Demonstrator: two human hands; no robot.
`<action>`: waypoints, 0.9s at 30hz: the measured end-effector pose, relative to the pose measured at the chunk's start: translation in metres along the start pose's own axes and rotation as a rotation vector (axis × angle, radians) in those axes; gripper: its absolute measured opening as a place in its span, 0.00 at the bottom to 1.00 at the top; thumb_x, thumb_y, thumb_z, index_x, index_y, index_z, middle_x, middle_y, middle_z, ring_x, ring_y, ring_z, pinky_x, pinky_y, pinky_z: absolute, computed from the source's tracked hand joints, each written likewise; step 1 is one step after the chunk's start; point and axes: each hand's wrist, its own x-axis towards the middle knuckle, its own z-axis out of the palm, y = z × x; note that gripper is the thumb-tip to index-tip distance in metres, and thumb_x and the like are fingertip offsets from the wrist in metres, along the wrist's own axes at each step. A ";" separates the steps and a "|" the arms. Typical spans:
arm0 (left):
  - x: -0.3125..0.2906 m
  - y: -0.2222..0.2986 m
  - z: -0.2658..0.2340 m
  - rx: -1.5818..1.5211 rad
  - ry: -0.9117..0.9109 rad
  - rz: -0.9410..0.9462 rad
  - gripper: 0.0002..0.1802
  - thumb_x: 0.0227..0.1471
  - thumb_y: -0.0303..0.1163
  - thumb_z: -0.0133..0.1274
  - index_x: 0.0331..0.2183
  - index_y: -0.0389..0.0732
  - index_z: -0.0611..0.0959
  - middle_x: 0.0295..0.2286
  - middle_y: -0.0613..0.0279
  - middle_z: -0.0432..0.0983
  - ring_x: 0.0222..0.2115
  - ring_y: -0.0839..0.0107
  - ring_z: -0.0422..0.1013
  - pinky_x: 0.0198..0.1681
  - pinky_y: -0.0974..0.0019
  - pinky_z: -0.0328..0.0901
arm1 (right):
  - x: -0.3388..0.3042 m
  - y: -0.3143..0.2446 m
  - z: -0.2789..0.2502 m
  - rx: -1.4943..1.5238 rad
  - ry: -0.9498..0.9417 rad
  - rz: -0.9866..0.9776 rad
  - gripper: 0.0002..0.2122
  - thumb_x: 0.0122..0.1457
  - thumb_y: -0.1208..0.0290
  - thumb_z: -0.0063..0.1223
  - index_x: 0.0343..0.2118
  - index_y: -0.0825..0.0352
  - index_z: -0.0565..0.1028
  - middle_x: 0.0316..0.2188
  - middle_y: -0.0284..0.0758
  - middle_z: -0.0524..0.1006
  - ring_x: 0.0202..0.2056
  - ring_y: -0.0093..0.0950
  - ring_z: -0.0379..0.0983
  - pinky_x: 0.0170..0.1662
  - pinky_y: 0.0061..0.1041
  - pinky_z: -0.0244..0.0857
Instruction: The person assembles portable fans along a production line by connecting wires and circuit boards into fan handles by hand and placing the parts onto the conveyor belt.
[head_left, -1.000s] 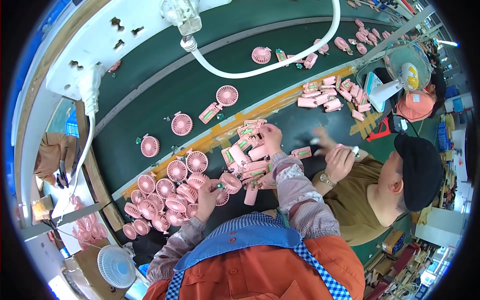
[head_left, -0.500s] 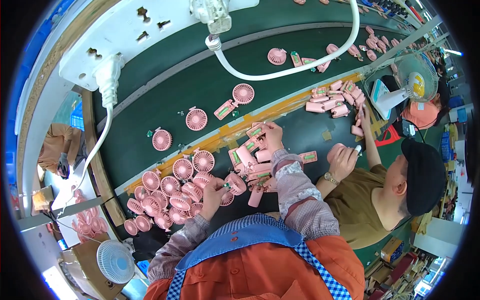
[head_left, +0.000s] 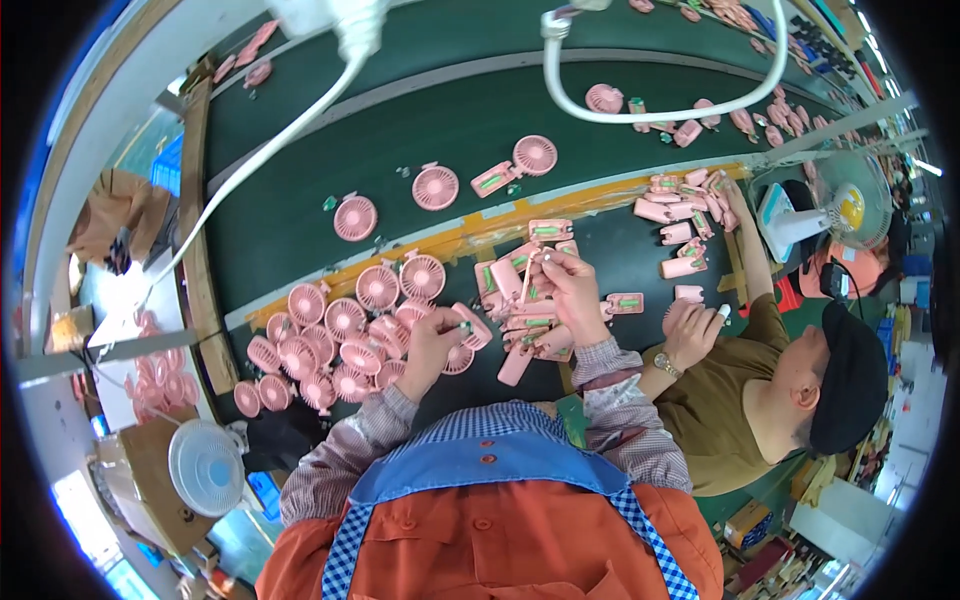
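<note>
My left hand [head_left: 430, 347] is closed on a round pink fan head [head_left: 477, 322], which is tilted nearly edge-on. A small green circuit board [head_left: 464, 328] shows near its fingertips. To the right, my right hand [head_left: 572, 295] pinches a slim pink handle shell [head_left: 528, 278], held tilted above a pile. That pile of pink handle pieces [head_left: 515, 365] lies beneath and around the right hand, several pieces with green strips inside. Left of my left hand, many pink fan heads [head_left: 346, 320] are heaped with their ribbed grilles showing.
Beyond a yellow-taped ledge [head_left: 480, 222], fan heads [head_left: 436, 187] and parts rest on a green conveyor belt [head_left: 300, 150]. At right, a co-worker [head_left: 740, 400] handles pink handles [head_left: 690, 205]. White cables [head_left: 270, 150] hang overhead; a white desk fan [head_left: 205, 468] stands lower left.
My right hand has lifted a handle shell off the pile. The fan head in my left hand has turned more edge-on. The whole view has shifted, and the co-worker's far hand has moved further away.
</note>
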 end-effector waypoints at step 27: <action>-0.049 0.056 -0.014 -0.240 -0.155 0.094 0.06 0.48 0.16 0.49 0.32 0.32 0.75 0.28 0.60 0.76 0.29 0.77 0.73 0.33 0.77 0.67 | -0.096 0.017 0.104 -0.730 -0.263 -0.216 0.06 0.51 0.86 0.49 0.32 0.72 0.70 0.30 0.34 0.75 0.29 0.20 0.73 0.33 0.16 0.68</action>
